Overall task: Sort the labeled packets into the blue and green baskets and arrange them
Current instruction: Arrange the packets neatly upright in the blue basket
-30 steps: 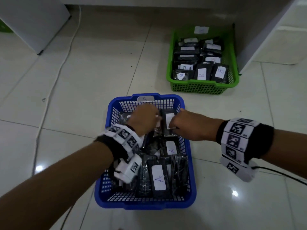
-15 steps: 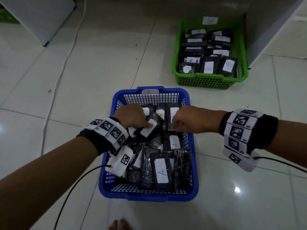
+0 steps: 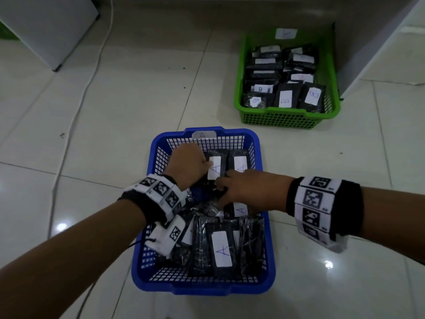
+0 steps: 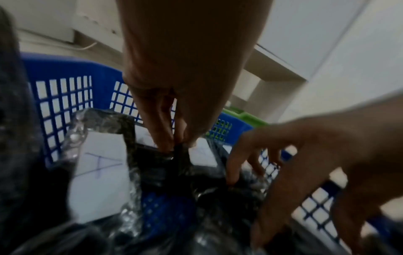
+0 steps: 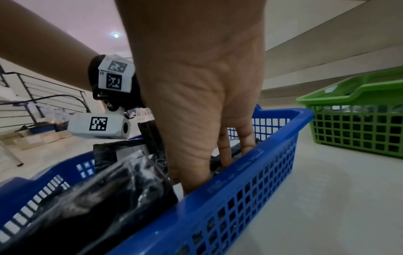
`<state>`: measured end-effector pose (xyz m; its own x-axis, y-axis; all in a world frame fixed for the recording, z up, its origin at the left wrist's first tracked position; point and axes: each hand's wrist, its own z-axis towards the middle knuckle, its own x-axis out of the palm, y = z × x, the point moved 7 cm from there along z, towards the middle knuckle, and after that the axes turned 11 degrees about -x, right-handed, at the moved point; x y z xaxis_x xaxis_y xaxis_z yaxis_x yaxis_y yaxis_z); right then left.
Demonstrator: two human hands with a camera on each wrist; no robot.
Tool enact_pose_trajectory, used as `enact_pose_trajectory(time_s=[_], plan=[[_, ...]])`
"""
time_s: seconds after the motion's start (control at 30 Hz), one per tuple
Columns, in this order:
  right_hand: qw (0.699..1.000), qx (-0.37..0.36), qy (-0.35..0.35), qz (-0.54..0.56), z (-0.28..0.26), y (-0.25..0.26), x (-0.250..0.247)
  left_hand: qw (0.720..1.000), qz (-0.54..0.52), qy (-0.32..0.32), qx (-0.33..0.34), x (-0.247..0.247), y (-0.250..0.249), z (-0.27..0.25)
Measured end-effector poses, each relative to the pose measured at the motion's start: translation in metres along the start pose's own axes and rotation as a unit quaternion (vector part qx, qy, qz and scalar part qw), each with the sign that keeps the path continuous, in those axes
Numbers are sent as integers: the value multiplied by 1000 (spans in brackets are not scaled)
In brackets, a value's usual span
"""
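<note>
The blue basket (image 3: 202,288) on the floor holds several black packets with white "A" labels. My left hand (image 3: 207,165) is at its far end and pinches the top edge of an upright "A" packet (image 3: 215,168); the left wrist view shows the fingertips (image 4: 165,145) closed on the black film. Beside it stands another "A" packet (image 3: 240,163). My right hand (image 3: 220,187) reaches into the basket's middle, its straight fingers (image 5: 224,155) pressed down among the packets. The green basket (image 3: 285,116), far right, holds several "B" packets (image 3: 285,99).
A white cable (image 3: 92,72) runs along the tiled floor on the left, past a white cabinet (image 3: 46,26). A pale wall unit (image 3: 379,42) stands just right of the green basket. Bare tiles lie between the two baskets.
My left hand has carried its packet from the basket's middle to the far row, where it now stands upright. My right hand has drawn back to the middle and its fingers have straightened.
</note>
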<state>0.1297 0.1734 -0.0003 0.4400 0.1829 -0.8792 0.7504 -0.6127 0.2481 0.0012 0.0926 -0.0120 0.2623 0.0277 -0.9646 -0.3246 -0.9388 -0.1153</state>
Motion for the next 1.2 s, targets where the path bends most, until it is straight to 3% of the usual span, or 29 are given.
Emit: enact_pose_trajectory(time_s=[0.17, 0.3, 0.4, 0.5, 0.57, 0.7, 0.8, 0.87, 1.03, 1.2], plan=[[997, -27, -59, -33, 7, 7, 3, 993, -118, 28, 8, 4, 3, -10], [989, -43, -130, 56, 1, -7, -16, 980, -198, 27, 0, -20, 9, -18], [979, -9, -110, 173, 2, -25, -31, 941, -304, 151, -14, -27, 12, -29], [962, 47, -120, 243, 2, -49, -50, 880, -318, 347, -55, -13, 15, -56], [950, 65, -163, 260, 1, -59, -62, 853, -340, 393, -55, -6, 13, -72], [917, 110, -268, 274, -4, -71, -73, 895, -322, 307, -44, -5, 17, -74], [926, 163, -278, 196, -17, -81, -79, 904, -306, 292, -66, -9, 27, -70], [944, 169, -248, 135, -25, -82, -79, 890, -349, 280, -88, -15, 33, -68], [982, 167, -66, 57, -24, -61, -35, 883, -382, 229, -145, -18, 41, -59], [982, 184, -16, -29, -18, -53, -10, 882, -388, 196, -180, -9, 41, -52]])
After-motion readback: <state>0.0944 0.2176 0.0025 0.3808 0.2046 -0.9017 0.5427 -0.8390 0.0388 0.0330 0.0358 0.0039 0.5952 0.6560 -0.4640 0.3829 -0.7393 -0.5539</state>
